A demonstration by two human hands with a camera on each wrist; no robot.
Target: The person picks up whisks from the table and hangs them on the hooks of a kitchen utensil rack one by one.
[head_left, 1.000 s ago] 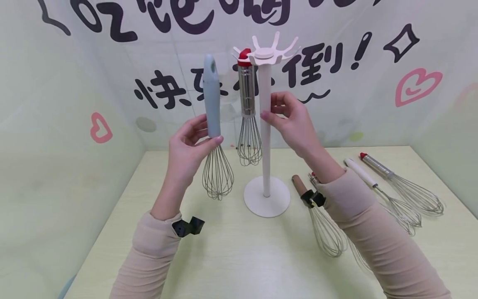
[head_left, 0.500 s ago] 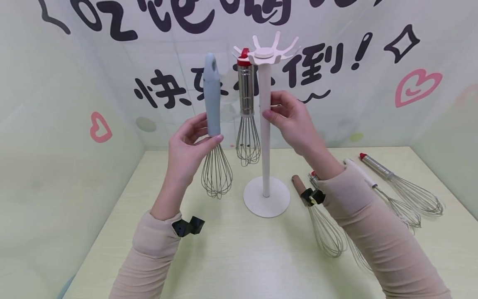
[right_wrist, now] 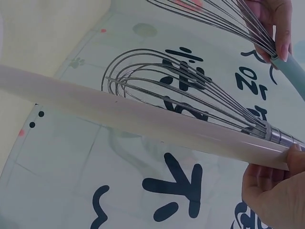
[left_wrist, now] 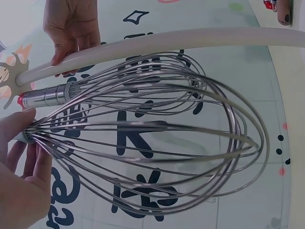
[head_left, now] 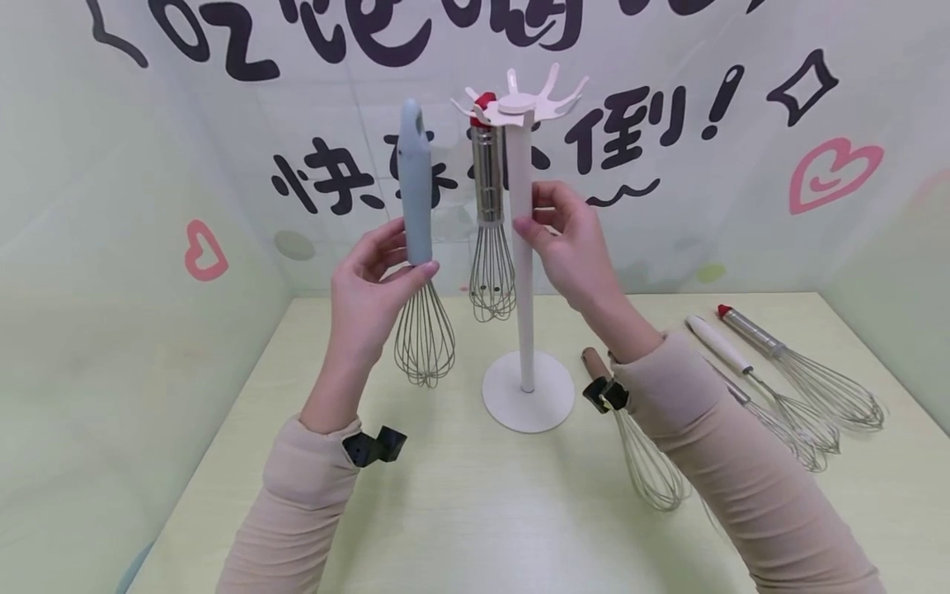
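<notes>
My left hand [head_left: 367,289] holds a whisk with a light blue handle [head_left: 417,194] near the handle's lower end. This whisk is upright, its wire loops hanging down above the table. With thumb and fingers, my right hand [head_left: 567,239] grips the white pole of a stand [head_left: 524,305] below its hooked top. From a hook on the stand's left hangs a steel whisk [head_left: 486,177] with a red end. Its wires [left_wrist: 143,86] lie between the pole and the blue-handled whisk [left_wrist: 157,157] in the left wrist view. The stand leans slightly left.
The stand's round white base [head_left: 505,408] is on the pale table [head_left: 416,511]. Several whisks lie at the right: one with a brown handle [head_left: 592,363], one with a white handle [head_left: 718,343] and a steel one [head_left: 753,330]. A lettered backdrop [head_left: 638,49] rises behind.
The stand's top and my right hand have shifted a little left. The blue-handled whisk has moved slightly left and up in my left hand. Both grips stay as they were.
</notes>
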